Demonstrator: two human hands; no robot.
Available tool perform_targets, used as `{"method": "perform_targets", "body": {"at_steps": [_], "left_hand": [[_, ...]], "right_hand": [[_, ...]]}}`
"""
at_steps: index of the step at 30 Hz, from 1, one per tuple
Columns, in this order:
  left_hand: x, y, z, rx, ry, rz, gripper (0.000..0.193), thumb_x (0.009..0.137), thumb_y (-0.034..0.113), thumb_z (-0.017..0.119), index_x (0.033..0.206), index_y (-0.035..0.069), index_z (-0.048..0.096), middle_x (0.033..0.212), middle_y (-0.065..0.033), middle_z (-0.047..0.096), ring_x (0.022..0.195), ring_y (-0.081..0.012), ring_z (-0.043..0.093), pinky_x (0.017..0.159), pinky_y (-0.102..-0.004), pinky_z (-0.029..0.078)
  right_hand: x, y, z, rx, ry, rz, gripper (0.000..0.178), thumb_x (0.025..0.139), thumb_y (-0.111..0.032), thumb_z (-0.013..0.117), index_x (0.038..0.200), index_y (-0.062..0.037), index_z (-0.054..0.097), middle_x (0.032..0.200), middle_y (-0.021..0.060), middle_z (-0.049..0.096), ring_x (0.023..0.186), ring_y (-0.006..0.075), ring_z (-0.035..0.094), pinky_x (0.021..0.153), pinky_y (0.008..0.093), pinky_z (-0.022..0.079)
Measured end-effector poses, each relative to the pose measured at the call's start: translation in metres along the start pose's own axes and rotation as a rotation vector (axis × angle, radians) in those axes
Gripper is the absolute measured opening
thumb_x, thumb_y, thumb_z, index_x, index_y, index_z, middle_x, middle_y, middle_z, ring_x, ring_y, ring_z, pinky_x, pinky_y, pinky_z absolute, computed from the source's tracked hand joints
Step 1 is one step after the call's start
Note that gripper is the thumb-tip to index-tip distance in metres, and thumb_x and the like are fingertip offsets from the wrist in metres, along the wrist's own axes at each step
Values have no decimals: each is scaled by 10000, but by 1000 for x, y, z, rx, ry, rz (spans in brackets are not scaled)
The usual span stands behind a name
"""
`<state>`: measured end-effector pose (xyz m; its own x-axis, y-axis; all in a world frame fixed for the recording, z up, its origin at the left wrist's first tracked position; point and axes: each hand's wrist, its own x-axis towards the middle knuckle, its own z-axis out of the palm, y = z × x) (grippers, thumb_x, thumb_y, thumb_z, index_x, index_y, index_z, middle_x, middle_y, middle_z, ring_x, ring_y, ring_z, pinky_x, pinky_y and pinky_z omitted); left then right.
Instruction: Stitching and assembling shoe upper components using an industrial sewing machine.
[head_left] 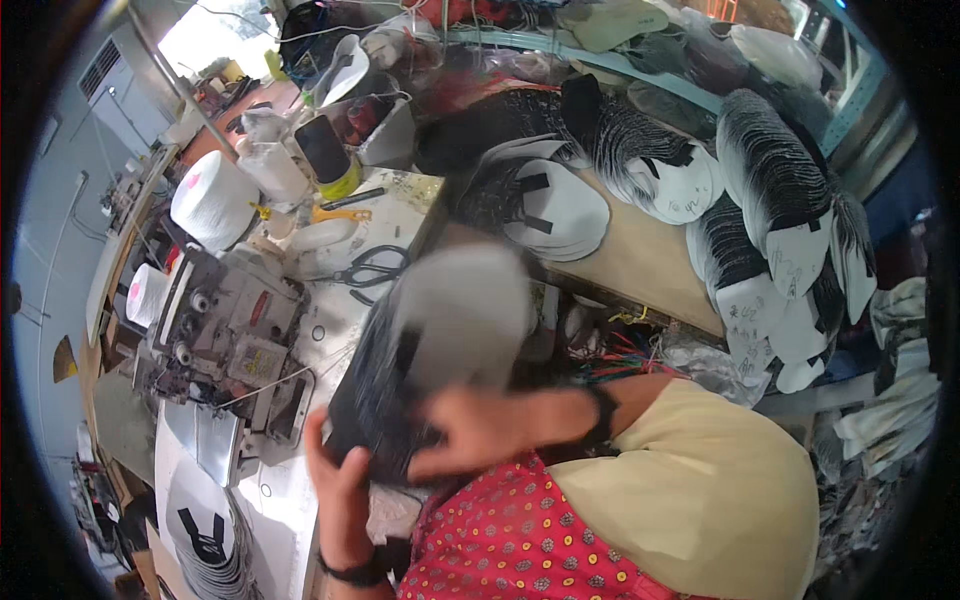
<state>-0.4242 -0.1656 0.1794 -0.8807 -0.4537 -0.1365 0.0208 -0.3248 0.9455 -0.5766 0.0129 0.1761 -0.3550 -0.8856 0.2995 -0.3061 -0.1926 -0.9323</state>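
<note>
My left hand and my right hand both grip a thick stack of shoe upper pieces, dark at the sides with a grey-white face on top. The stack is blurred with motion and is held above the white sewing table, just right of the sewing machine. The left hand clasps its lower edge; the right hand presses on it from the right. A dark band sits on each wrist.
Black scissors and yellow clippers lie on the table behind the stack. White thread cones stand at the left. More stacks of black and white pieces lie on the wooden bench, and one at lower left.
</note>
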Motion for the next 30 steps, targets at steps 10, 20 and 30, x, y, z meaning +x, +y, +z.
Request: {"method": "perform_targets", "body": {"at_steps": [10, 20, 30], "left_hand": [[-140, -69, -105, -387, 587, 17, 500, 1005, 296, 485, 1414, 27, 384, 1338, -148, 534, 1193, -275, 561, 1014, -434, 472], [-145, -81, -132, -130, 861, 242, 392, 1045, 248, 402, 1347, 2, 447, 1306, -125, 540, 1158, -241, 554, 999, -373, 446], [-106, 24, -146, 769, 586, 286, 368, 946, 90, 549, 1310, 44, 521, 1236, -91, 600, 1122, -188, 568, 919, -327, 455]], "right_hand": [[78, 61, 75, -160, -344, -333, 410, 778, -275, 749, 1088, -31, 636, 1026, 152, 648, 937, 355, 620, 831, 420, 495], [158, 50, 153, -524, -427, -503, 824, 587, -295, 872, 1322, -161, 525, 1291, 158, 504, 1185, 360, 460, 1018, 481, 345], [170, 28, 154, -633, -352, -835, 357, 652, -98, 768, 968, -83, 604, 1058, 91, 605, 1120, 316, 524, 963, 473, 386]]}}
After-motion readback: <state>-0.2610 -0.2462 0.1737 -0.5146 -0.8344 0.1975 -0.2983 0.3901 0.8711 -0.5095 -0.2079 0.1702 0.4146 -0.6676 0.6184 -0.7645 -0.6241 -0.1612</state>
